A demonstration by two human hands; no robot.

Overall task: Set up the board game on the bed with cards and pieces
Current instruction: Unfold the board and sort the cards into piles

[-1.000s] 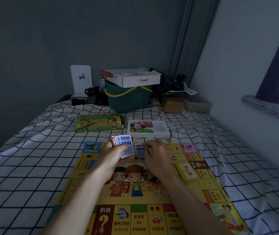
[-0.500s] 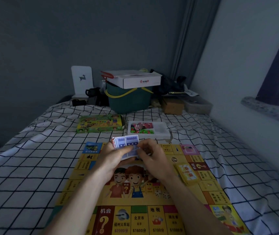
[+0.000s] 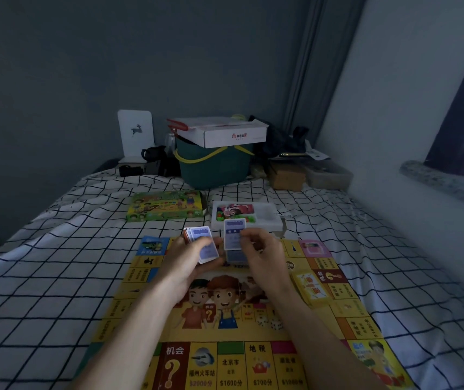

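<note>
Two hands over the yellow paper game board (image 3: 225,327).
Left hand (image 3: 188,263) grips a fanned blue-backed card stack (image 3: 201,243); beside it, right hand (image 3: 261,257) pinches one blue card (image 3: 233,235) upright.

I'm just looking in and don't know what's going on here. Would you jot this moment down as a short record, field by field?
Place: a bed with a checked sheet
Game board: yellow board lies flat on the bed
Left hand: left hand holds a fanned stack of cards
Right hand: right hand pinches a single card, held upright above the board
Yellow cards: a small yellow pile lies on the board's right side
Pieces: white tray with coloured bits, beyond the board
Game box: green box, left of the tray
</note>
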